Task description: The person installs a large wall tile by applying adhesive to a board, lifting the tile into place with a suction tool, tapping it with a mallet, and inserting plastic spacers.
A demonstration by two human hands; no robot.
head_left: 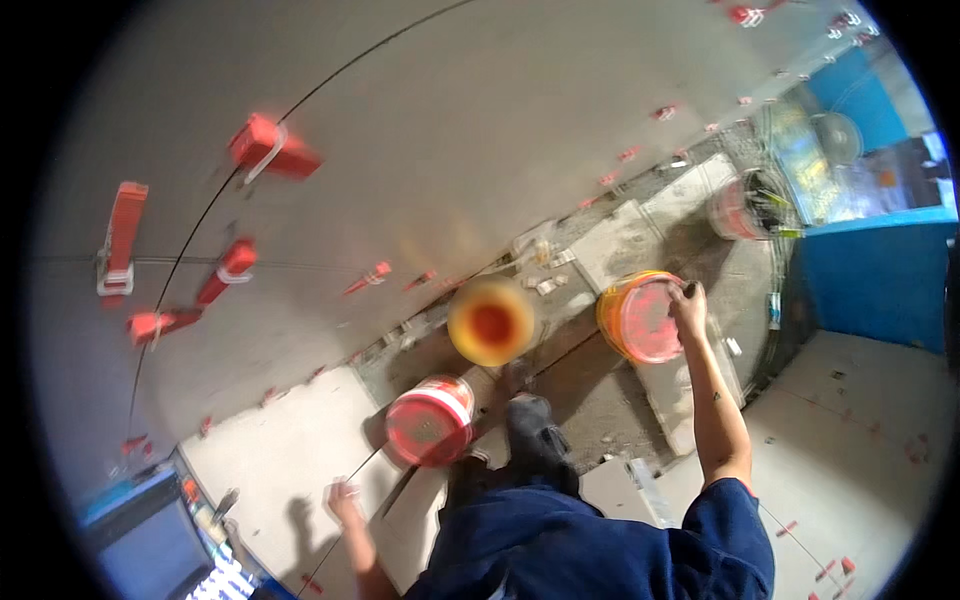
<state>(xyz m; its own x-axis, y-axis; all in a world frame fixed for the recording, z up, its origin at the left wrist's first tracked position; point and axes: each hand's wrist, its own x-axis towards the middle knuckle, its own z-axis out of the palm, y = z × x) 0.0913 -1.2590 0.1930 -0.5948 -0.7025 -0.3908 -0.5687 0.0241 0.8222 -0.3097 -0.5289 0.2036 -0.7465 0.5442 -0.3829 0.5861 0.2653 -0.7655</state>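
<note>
My right hand (688, 308) is closed at the right rim of a yellow-orange bucket (613, 325), whose reddish round top or inside faces me. Whether the fingers hold the rim itself or a handle cannot be told. Low on the left, my left hand (345, 498) hangs over the pale tiles, smeared by motion, and its fingers do not show clearly. The closest thing to it is a red bucket with a white band (430, 425). Between the two buckets is a blurred round yellow thing with an orange-red middle (490, 322), too smeared to name.
Large grey wall tiles (400, 150) carry red wedges (270, 147) in white clips along their joints. Another bucket (742, 208) with things in it stands farther right, near a blue panel (875, 280). Loose tile pieces (690, 195) and debris lie along the wall. A box with tools (190, 530) sits lower left.
</note>
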